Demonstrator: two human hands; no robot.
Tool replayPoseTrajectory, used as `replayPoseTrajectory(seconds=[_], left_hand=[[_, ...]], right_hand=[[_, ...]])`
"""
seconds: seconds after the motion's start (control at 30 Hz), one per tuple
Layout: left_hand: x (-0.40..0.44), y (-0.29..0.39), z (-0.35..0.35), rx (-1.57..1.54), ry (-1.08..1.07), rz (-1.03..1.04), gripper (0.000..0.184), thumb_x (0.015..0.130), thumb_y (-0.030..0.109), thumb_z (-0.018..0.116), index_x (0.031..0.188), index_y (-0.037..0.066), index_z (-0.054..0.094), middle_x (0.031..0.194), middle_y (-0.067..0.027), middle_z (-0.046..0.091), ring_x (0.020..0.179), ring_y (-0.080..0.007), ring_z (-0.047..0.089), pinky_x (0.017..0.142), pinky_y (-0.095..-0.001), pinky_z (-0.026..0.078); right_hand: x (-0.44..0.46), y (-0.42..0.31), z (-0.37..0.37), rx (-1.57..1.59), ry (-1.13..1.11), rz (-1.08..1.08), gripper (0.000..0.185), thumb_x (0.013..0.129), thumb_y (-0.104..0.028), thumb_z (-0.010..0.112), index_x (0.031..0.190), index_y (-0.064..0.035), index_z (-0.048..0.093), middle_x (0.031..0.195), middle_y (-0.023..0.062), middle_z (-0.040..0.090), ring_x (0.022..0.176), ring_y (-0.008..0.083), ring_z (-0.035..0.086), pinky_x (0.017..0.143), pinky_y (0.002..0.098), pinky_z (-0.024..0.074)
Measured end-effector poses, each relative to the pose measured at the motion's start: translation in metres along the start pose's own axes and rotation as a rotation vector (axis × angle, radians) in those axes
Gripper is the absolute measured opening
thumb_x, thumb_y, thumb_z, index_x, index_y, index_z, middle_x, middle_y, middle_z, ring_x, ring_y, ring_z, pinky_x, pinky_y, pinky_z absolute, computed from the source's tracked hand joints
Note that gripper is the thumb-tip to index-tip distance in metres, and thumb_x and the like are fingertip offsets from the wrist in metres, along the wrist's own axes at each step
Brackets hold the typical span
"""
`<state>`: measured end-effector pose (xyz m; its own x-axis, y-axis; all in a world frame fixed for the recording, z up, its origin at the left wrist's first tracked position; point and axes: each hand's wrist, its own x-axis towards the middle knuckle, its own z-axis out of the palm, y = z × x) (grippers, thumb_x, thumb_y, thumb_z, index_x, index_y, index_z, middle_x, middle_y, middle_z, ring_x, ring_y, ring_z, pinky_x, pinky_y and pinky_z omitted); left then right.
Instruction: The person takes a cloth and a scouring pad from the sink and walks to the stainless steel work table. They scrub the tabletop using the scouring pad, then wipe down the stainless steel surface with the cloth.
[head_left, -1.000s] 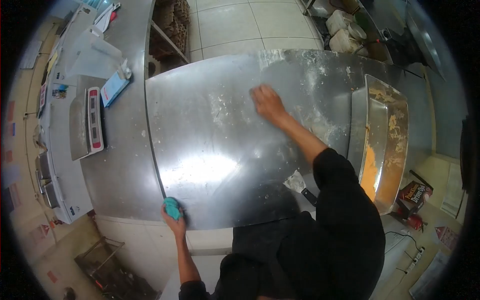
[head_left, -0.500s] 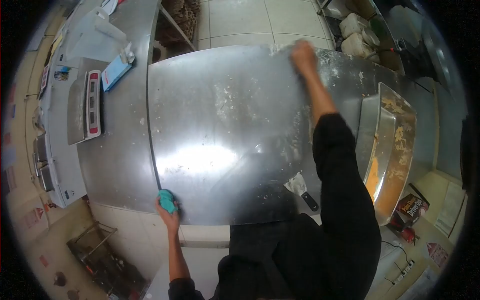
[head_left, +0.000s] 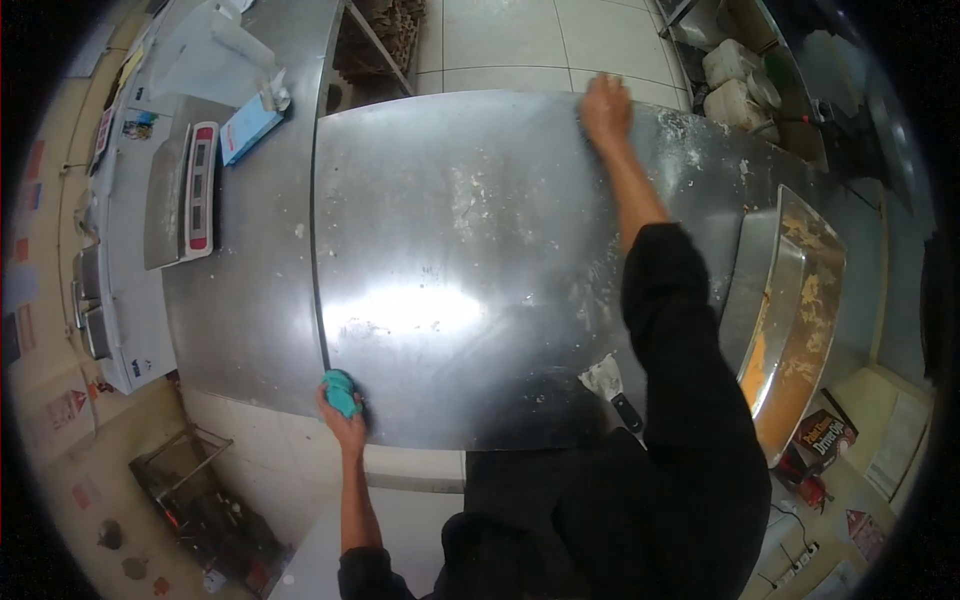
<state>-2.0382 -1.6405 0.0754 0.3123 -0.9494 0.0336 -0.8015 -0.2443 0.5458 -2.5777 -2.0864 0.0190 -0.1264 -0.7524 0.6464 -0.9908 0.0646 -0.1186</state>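
My left hand (head_left: 345, 425) is closed around a teal cloth or sponge (head_left: 341, 393) at the near left edge of the steel table (head_left: 400, 230). Stretched out to the table's far edge, my right hand (head_left: 607, 110) has its fingers curled; whatever they hold, if anything, is hidden. White flour-like residue and small bits are scattered on the metal, more of them towards the right. A scraper (head_left: 605, 380) with a black handle lies near the front edge, beside my right sleeve.
A metal tray (head_left: 800, 310) with orange-brown residue stands on the right. On the left are a scale (head_left: 198, 190), a blue box (head_left: 250, 128) and a translucent container (head_left: 210, 60). White tubs (head_left: 735, 105) sit beyond the far right edge.
Over the last second my right hand has moved from mid-table to the far edge. My left hand still holds the teal item near the front edge. The view has shifted slightly.
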Motion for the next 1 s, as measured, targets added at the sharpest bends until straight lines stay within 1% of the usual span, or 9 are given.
replayPoseTrajectory(seconds=[0.03, 0.07, 0.1, 0.23, 0.33, 0.47, 0.5, 0.73, 1.0], left_hand=[[-0.001, -0.005, 0.000, -0.031, -0.041, 0.006, 0.059, 0.081, 0.007, 0.059, 0.133, -0.004, 0.035, 0.129, -0.0244, 0.041, 0.117, -0.0378, 0.042, 0.104, -0.0447, 0.031], [-0.003, -0.004, 0.001, -0.040, -0.041, -0.003, 0.059, 0.081, 0.007, 0.059, 0.133, -0.004, 0.035, 0.129, -0.0244, 0.041, 0.117, -0.0378, 0.042, 0.104, -0.0447, 0.031], [-0.001, 0.001, -0.001, -0.028, -0.035, -0.007, 0.060, 0.081, 0.012, 0.063, 0.132, -0.004, 0.036, 0.127, -0.0254, 0.044, 0.117, -0.0387, 0.043, 0.103, -0.0446, 0.032], [0.000, -0.005, -0.003, -0.075, -0.056, -0.007, 0.060, 0.080, 0.014, 0.064, 0.131, -0.005, 0.037, 0.124, -0.0266, 0.046, 0.115, -0.0396, 0.044, 0.103, -0.0439, 0.032], [0.001, -0.013, -0.002, -0.207, -0.071, -0.007, 0.060, 0.079, 0.011, 0.061, 0.131, -0.006, 0.037, 0.123, -0.0266, 0.046, 0.114, -0.0393, 0.045, 0.103, -0.0437, 0.032], [-0.001, -0.010, 0.002, -0.107, -0.042, -0.023, 0.059, 0.079, 0.011, 0.061, 0.130, -0.006, 0.038, 0.121, -0.0262, 0.047, 0.111, -0.0379, 0.046, 0.101, -0.0433, 0.033], [0.002, 0.004, 0.001, -0.069, -0.008, -0.026, 0.057, 0.080, 0.013, 0.061, 0.129, -0.006, 0.039, 0.119, -0.0264, 0.048, 0.110, -0.0375, 0.047, 0.100, -0.0427, 0.034], [0.007, 0.013, -0.009, -0.137, -0.012, 0.087, 0.056, 0.078, 0.012, 0.064, 0.126, -0.005, 0.041, 0.111, -0.0243, 0.051, 0.102, -0.0360, 0.051, 0.093, -0.0431, 0.039], [0.003, -0.002, -0.002, -0.143, 0.043, -0.013, 0.057, 0.081, 0.020, 0.067, 0.127, -0.003, 0.043, 0.113, -0.0241, 0.053, 0.104, -0.0389, 0.051, 0.092, -0.0433, 0.039]], right_hand=[[-0.017, -0.024, 0.004, 0.006, 0.161, -0.148, 0.021, 0.087, -0.012, 0.046, 0.096, 0.0015, 0.058, 0.092, 0.0219, 0.059, 0.086, 0.0380, 0.059, 0.074, 0.0509, 0.0477], [-0.024, -0.072, -0.026, 0.316, -0.387, 0.176, 0.022, 0.088, -0.011, 0.045, 0.100, 0.0016, 0.058, 0.094, 0.0219, 0.059, 0.090, 0.0374, 0.058, 0.079, 0.0499, 0.0464], [-0.067, -0.111, -0.013, 0.332, -0.154, -0.075, 0.020, 0.089, -0.010, 0.044, 0.097, 0.0003, 0.058, 0.093, 0.0209, 0.059, 0.091, 0.0369, 0.057, 0.081, 0.0485, 0.0455], [-0.176, -0.258, -0.125, 0.720, -0.779, -0.443, 0.008, 0.076, -0.003, 0.052, 0.082, -0.0042, 0.057, 0.081, 0.0152, 0.057, 0.083, 0.0307, 0.058, 0.076, 0.0435, 0.0479], [-0.186, -0.223, -0.153, 0.774, -0.808, -0.540, 0.013, 0.080, -0.011, 0.053, 0.088, -0.0077, 0.062, 0.095, 0.0166, 0.064, 0.091, 0.0329, 0.062, 0.086, 0.0448, 0.0477], [-0.050, -0.043, -0.071, 0.277, -0.632, 0.049, 0.020, 0.093, -0.018, 0.045, 0.092, -0.0031, 0.059, 0.090, 0.0173, 0.060, 0.084, 0.0355, 0.059, 0.072, 0.0475, 0.0463], [-0.033, -0.018, -0.070, 0.120, -0.266, -0.021, 0.021, 0.093, -0.019, 0.044, 0.093, -0.0021, 0.058, 0.089, 0.0180, 0.058, 0.078, 0.0363, 0.058, 0.068, 0.0486, 0.0454], [-0.237, -0.222, -0.176, 0.696, -0.709, -0.413, 0.012, 0.079, -0.010, 0.054, 0.088, -0.0108, 0.061, 0.090, 0.0097, 0.063, 0.090, 0.0239, 0.060, 0.080, 0.0452, 0.0454], [-0.096, -0.029, -0.115, 0.094, -0.304, -0.057, 0.016, 0.090, -0.017, 0.047, 0.090, -0.0060, 0.058, 0.084, 0.0143, 0.058, 0.072, 0.0307, 0.058, 0.059, 0.0424, 0.0458]])
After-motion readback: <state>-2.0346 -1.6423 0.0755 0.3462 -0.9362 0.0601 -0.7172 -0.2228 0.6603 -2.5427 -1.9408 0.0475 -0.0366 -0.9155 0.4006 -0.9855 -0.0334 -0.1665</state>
